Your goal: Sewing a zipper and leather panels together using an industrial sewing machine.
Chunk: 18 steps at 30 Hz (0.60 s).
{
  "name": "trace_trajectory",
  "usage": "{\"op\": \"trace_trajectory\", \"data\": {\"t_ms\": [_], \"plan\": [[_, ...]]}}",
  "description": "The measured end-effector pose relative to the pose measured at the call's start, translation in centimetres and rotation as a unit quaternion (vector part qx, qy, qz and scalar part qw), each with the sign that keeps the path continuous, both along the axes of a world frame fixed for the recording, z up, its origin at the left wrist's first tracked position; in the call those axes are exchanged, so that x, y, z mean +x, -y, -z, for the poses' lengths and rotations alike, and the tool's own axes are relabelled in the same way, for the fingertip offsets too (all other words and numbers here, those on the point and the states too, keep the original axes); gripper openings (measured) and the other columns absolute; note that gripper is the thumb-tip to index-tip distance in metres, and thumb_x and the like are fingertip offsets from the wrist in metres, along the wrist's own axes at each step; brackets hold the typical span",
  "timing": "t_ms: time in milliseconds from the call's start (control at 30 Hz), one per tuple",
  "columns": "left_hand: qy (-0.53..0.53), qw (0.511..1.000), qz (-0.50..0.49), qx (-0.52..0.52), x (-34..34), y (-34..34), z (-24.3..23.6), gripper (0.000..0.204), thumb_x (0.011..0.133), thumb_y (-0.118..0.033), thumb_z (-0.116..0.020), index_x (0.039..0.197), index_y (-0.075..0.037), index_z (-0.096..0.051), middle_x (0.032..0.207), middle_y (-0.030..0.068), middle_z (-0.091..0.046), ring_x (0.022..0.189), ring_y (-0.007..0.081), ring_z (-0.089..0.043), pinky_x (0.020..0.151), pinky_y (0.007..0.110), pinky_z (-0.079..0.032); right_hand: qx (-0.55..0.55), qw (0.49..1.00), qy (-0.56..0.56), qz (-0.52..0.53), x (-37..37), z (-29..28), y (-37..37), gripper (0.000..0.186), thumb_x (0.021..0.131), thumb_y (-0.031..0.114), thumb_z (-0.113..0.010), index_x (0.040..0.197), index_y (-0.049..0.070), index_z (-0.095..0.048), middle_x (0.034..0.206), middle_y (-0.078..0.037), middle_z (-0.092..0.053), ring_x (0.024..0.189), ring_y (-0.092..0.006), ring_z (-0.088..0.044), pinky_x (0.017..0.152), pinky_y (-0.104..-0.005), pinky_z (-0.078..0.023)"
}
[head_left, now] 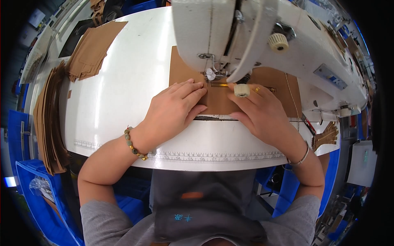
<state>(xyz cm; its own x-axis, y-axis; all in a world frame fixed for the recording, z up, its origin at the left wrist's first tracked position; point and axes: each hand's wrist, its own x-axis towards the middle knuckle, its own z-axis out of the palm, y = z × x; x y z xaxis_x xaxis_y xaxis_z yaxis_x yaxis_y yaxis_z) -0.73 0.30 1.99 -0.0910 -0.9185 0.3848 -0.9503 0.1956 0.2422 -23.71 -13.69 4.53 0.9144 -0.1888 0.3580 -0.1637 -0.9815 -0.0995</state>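
Observation:
A brown fabric or leather-like panel [218,102] lies flat on the white table beneath the head of a sewing machine [201,33]. My left hand [172,104] rests on the panel's left part, its fingers stretched out and fingertips close to the presser foot [211,76]. On the right, my right hand [260,110] lies with spread fingers on the same panel, partly behind a cream knob [241,90]. Between the two hands runs a narrow slot with a gold-toothed zipper [220,85]. The machine hides the panel's far edge and the needle tip cannot be made out.
Stacked brown pieces [92,51] lie at the far left, with a thicker pile [51,119] hanging over the left edge. A ruler strip [197,157] follows the table's near edge. Zipper strips [326,136] and a red-and-black tool [308,124] lie right. Blue bins [45,197] stand below.

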Motion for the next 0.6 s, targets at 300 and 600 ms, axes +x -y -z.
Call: {"op": "trace_trajectory", "data": {"t_ms": [300,600], "plan": [[0.006,1.000,0.000,-0.007,0.0,0.3,-0.5,0.034,0.088,-0.019,-0.079,0.119,-0.005,-0.075,0.124,0.0085,-0.073,0.117,0.0273,-0.069,0.095,0.036,-0.057,0.032,0.999,0.017,0.022,2.8,2.4,-0.2,0.051,0.081,0.036,-0.083,0.115,0.000,-0.071,0.128,-0.014,-0.068,0.126,-0.0314,-0.061,0.109,-0.0448,-0.046],[0.012,1.000,0.005,-0.012,0.1,0.6,-0.6,0.034,0.087,-0.019,-0.079,0.119,-0.006,-0.076,0.123,0.0066,-0.073,0.114,0.0262,-0.070,0.091,0.036,-0.058,0.020,0.999,0.009,0.027,3.0,2.7,0.0,0.051,0.079,0.034,-0.084,0.114,0.000,-0.071,0.125,-0.013,-0.068,0.125,-0.0311,-0.061,0.109,-0.0455,-0.046]]}}
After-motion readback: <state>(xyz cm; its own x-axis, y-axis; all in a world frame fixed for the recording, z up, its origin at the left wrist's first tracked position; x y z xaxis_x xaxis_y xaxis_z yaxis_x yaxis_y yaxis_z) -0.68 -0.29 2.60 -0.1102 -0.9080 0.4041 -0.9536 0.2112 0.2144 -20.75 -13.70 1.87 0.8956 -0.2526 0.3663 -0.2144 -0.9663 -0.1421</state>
